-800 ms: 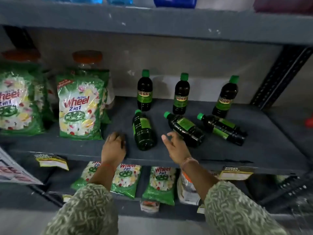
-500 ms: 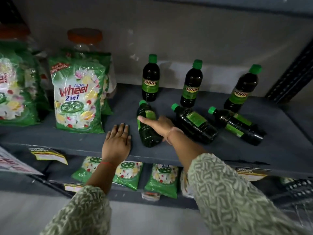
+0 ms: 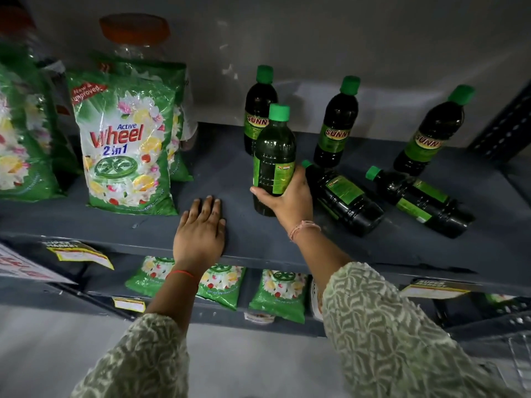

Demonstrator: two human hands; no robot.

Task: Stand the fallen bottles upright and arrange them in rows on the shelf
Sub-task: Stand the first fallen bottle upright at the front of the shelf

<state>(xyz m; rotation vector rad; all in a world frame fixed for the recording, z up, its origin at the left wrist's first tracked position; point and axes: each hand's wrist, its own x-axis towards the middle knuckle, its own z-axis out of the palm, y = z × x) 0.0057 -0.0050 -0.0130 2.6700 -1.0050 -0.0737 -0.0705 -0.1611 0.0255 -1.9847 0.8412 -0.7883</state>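
Note:
My right hand (image 3: 290, 198) grips a dark bottle with a green cap (image 3: 273, 150) around its lower body, holding it upright on the grey shelf (image 3: 230, 225). Three like bottles stand along the back: one right behind the held one (image 3: 255, 99), one in the middle (image 3: 336, 127), one at the right (image 3: 431, 133). Two bottles lie on their sides to the right of my hand, the nearer (image 3: 344, 199) almost touching my fingers, the other (image 3: 422, 201) further right. My left hand (image 3: 199, 228) rests flat on the shelf's front edge, fingers spread, holding nothing.
Green detergent bags (image 3: 126, 139) stand on the left half of the shelf, with an orange-lidded jar (image 3: 135, 33) behind them. Smaller green packets (image 3: 275, 294) lie on the shelf below. Price tags (image 3: 77, 251) hang from the front edge. A metal upright (image 3: 502, 127) bounds the right side.
My right hand has closed on the leftmost fallen bottle and tipped it from lying flat to upright. The camera moved closer and lower. My left hand stayed flat on the shelf edge.

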